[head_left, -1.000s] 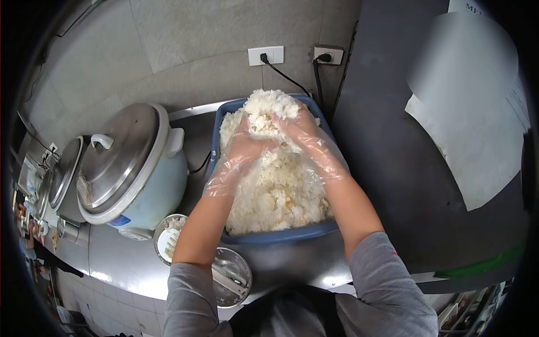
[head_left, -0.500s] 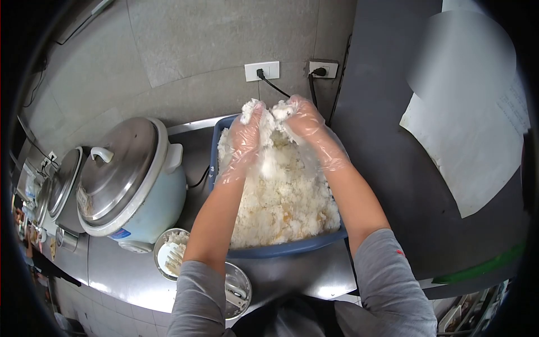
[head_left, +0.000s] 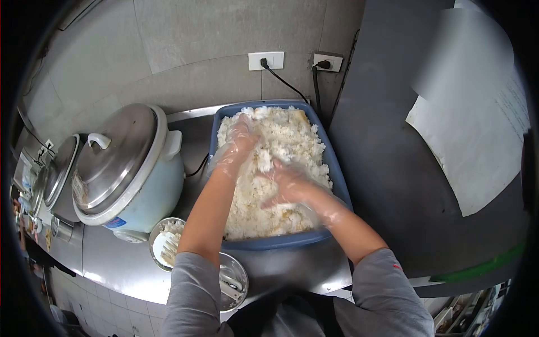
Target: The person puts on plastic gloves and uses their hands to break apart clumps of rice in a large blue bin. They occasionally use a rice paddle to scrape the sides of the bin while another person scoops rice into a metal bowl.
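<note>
Head view: a heap of white cooked rice [head_left: 269, 168] fills the blue rectangular plastic tub [head_left: 337, 168] on the steel bench [head_left: 112, 258]. The left hand [head_left: 240, 140], in a clear plastic glove, is pressed into the far part with fingers loosely curled; the gloved right hand [head_left: 289, 185] lies spread on the middle. The rice looks soft, sticky and clumpy, best scooped from underneath in loose handfuls.

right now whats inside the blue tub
The blue tub holds cooked white rice, with the gloved left hand and right hand on it. The tub's bottom is covered.
</note>
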Demonstrator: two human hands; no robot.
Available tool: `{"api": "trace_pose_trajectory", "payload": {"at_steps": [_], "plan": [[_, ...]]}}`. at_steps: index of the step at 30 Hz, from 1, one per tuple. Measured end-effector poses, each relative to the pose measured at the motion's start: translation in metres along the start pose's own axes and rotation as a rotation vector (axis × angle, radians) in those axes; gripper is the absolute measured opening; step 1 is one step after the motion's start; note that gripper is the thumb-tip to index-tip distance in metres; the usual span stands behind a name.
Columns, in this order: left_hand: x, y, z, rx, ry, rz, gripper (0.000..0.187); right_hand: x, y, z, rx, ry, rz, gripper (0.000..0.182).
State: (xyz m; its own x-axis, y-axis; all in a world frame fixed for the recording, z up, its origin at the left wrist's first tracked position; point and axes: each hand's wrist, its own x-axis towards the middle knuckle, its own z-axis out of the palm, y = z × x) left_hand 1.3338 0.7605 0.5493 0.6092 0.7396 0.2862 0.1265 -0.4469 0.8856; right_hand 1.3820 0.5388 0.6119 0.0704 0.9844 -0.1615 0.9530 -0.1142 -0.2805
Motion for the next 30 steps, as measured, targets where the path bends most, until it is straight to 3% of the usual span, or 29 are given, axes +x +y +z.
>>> {"api": "trace_pose_trajectory", "payload": {"at_steps": [1, 3, 4, 6, 8, 10, 11, 12, 15, 17, 21, 22, 23, 24, 27, 28, 30], "plan": [[-0.01, 0.002, 0.0, 0.077, -0.056, -0.001, 0.077, -0.006, 0.011, 0.016, -0.047, -0.008, -0.041, 0.086], [-0.052, 0.093, -0.023, 0.323, -0.36, -0.073, 0.088, -0.019, 0.028, 0.021, -0.061, -0.029, -0.084, 0.078], [-0.055, 0.079, -0.019, 0.544, -0.392, 0.042, 0.095, -0.029, 0.034, 0.015, -0.028, -0.046, -0.084, 0.074], [-0.07, 0.06, -0.028, 0.474, -0.501, 0.032, 0.096, -0.04, 0.039, 0.0, 0.146, -0.075, -0.102, 0.061], [-0.095, 0.083, -0.038, 0.566, -0.571, -0.025, 0.09, -0.017, 0.076, 0.026, 0.887, 0.118, -0.124, 0.059], [-0.107, 0.075, -0.047, 0.288, -0.629, -0.154, 0.09, -0.007, 0.084, 0.023, 1.054, 0.254, -0.03, 0.054], [-0.111, 0.072, -0.05, 0.148, -0.652, -0.216, 0.09, -0.003, 0.087, 0.015, 0.847, 0.285, 0.063, 0.051], [-0.117, 0.068, -0.047, 0.165, -0.58, -0.189, 0.088, -0.001, 0.085, 0.004, 0.638, 0.311, 0.154, 0.048], [-0.127, 0.063, -0.041, 0.097, -0.379, -0.167, 0.083, 0.005, 0.073, -0.018, 0.785, 0.341, 0.215, 0.037], [-0.13, 0.066, -0.037, -0.108, -0.276, -0.238, 0.081, 0.023, 0.07, -0.025, 0.648, 0.5, 0.263, 0.041], [-0.11, 0.072, -0.03, 0.08, -0.191, -0.187, 0.082, 0.032, 0.055, -0.042, 0.573, 0.628, 0.36, 0.06], [-0.11, 0.088, -0.032, 0.072, -0.177, -0.19, 0.081, 0.02, 0.034, -0.049, 0.553, 0.742, 0.369, 0.064], [-0.111, 0.1, -0.031, 0.064, -0.164, -0.195, 0.081, 0.034, 0.043, -0.041, 0.59, 0.795, 0.34, 0.06], [-0.113, 0.107, -0.028, -0.021, -0.059, -0.063, 0.077, 0.057, 0.061, -0.029, 0.627, 0.849, 0.309, 0.055], [-0.108, 0.127, -0.024, 0.154, 0.1, -0.193, 0.071, 0.031, 0.029, -0.059, 0.746, 0.744, 0.306, 0.051], [-0.106, 0.126, -0.023, 0.017, 0.055, -0.074, 0.064, 0.017, 0.013, -0.072, 0.786, 0.663, 0.318, 0.052], [-0.108, 0.145, -0.026, 0.087, 0.038, -0.139, 0.058, 0.028, 0.026, -0.058, 0.827, 0.697, 0.234, 0.052]]}}
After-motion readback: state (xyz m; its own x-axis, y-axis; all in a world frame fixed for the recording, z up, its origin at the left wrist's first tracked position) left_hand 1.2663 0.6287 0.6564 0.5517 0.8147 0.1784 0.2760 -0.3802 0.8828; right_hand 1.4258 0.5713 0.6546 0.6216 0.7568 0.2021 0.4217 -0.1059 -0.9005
